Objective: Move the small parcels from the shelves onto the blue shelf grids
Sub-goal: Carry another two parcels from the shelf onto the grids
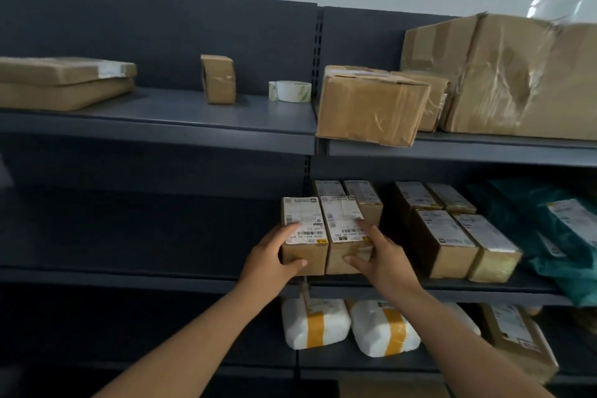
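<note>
Two small brown parcels with white labels stand side by side at the front of the middle shelf (161,278). My left hand (271,255) grips the left parcel (303,229), thumb on its front face and fingers on its top. On the right parcel (342,223) my right hand (381,255) closes the same way, thumb in front and fingers over the label. Behind these stand two more like them (361,194). To the right is another group of several small labelled parcels (449,236). No blue shelf grid is in view.
Larger cardboard boxes (371,103) and a tape roll (290,90) sit on the top shelf. Teal plastic mailers (555,229) lie at the right of the middle shelf. White foam packs with yellow tape (349,323) lie on the lower shelf.
</note>
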The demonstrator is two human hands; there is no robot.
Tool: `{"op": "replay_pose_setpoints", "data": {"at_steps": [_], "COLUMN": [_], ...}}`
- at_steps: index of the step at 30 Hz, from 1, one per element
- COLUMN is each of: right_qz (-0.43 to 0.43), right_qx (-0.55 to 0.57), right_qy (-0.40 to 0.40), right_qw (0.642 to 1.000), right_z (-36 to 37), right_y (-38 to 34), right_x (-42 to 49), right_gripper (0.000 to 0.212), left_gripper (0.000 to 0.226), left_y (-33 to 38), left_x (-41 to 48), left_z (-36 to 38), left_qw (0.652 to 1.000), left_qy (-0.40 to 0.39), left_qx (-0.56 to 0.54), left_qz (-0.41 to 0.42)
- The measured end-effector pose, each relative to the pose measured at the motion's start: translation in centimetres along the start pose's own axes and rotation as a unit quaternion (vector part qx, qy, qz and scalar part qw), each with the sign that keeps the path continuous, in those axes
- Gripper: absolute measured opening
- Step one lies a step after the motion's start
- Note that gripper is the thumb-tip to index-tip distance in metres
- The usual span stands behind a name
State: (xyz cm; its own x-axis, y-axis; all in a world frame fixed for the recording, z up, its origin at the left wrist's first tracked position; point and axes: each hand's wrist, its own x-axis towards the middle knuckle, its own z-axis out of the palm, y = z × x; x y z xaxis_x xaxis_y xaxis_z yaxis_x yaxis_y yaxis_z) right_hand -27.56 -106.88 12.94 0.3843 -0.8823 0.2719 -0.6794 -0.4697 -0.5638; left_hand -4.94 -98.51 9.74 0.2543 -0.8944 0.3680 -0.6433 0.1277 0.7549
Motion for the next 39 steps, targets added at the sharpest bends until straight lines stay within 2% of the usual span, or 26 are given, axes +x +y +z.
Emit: {"op": "replay_pose_setpoints", "data": {"at_steps": [3, 8, 16, 27, 30, 35, 39], "right_qz": [-0.038, -0.090, -0.205, -0.350, -0.368, -0.413, -0.434], "right_qx": [0.017, 0.068, 0.129, 0.205, 0.216, 0.224, 0.226], "right_qy": [-0.016, -0.054, -0.135, -0.276, -0.306, -0.368, -0.401], "right_qw": [0.999, 0.992, 0.961, 0.871, 0.851, 0.803, 0.774], "right_z": [1.8, 6.6, 16.0, 27.5, 30.1, 34.9, 38.9], "right_y": [-3.6, -11.5, -27.3, -45.9, -49.1, -54.3, -56.8], "right_x": [0.0, -0.7, -4.9, -13.4, -14.5, -15.1, -14.0], "right_gripper": [0.078, 0.078, 0.082, 0.079, 0.080, 0.079, 0.078], "left_gripper": [0.072, 0.072, 0.069, 0.068, 0.066, 0.066, 0.068], "left_y": [-1.1, -3.4, -6.8, -8.9, -9.1, -10.8, -13.0], "left_x": [-2.2, -7.4, -19.6, -36.6, -39.2, -43.0, -44.3], "left_z": [-4.0, -12.1, -26.5, -41.3, -43.4, -46.4, -47.5], "left_qw": [0.999, 0.991, 0.954, 0.868, 0.850, 0.789, 0.757], "left_qy": [0.044, 0.122, 0.244, 0.398, 0.421, 0.484, 0.489], "left_qx": [0.026, 0.046, 0.109, 0.146, 0.156, 0.185, 0.214], "left_qz": [0.007, -0.031, -0.138, -0.256, -0.276, -0.331, -0.377]}}
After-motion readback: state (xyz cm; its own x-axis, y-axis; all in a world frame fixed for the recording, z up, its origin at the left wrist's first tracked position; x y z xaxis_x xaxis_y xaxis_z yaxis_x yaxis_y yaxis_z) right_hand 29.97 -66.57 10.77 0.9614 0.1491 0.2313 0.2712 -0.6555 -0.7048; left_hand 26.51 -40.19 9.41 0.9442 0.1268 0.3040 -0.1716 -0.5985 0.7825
